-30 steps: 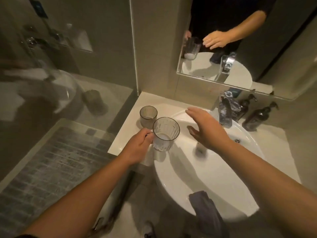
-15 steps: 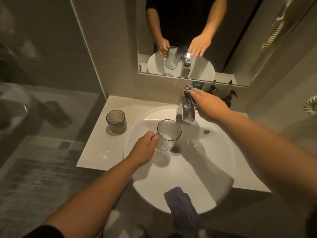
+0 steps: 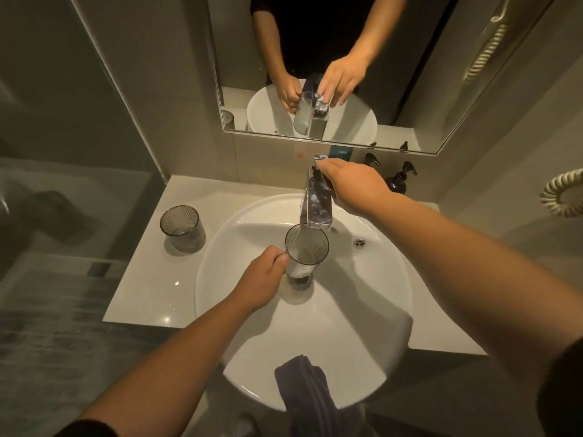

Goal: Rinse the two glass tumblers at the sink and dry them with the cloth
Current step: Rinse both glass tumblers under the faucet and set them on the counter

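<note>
My left hand (image 3: pixel 263 279) grips a clear ribbed tumbler (image 3: pixel 305 255) upright over the white basin (image 3: pixel 388 298), its mouth just under the chrome tap's spout (image 3: pixel 317 209). My right hand (image 3: pixel 356 184) lies over the tap's lever, fingers wrapped on its top. The second tumbler (image 3: pixel 183 228) stands upright on the counter to the left of the basin. A dark cloth (image 3: pixel 310 392) hangs over the basin's near rim. I cannot make out any water running.
Two dark pump bottles (image 3: pixel 399 179) stand behind the tap at the right. The pale counter (image 3: pixel 148 291) ends at a glass shower screen on the left. A mirror (image 3: pixel 394 74) fills the wall above. A coiled cord (image 3: pixel 564 197) hangs at far right.
My left hand has carried the tumbler from beside the counter over the basin to under the spout. My right hand has reached the tap lever and settled on it.
</note>
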